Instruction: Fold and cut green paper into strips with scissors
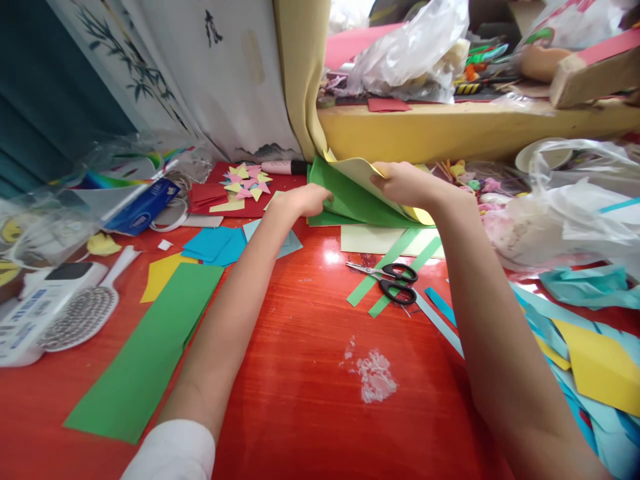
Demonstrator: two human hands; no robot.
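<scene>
My right hand (404, 183) pinches the raised edge of a pale yellow paper sheet (360, 172) at the back of the table. Beneath that sheet lies green paper (345, 200), which my left hand (306, 199) grips at its left side with the fingers curled; the fingertips are partly hidden. Closer in, black-handled scissors (395, 279) rest across two light green paper strips (384, 267). A cream sheet (367, 240) lies just under the stack. To the left of my left forearm is a long folded green paper piece (150, 353).
Left: blue paper squares (215, 244), pink and yellow paper stars (245, 181), a marker (283, 167), a hairbrush (83, 313) and a white device (45, 307). Right: blue and yellow scraps (600, 360) and plastic bags (580, 213). A cluttered yellow ledge (450, 130) borders the back.
</scene>
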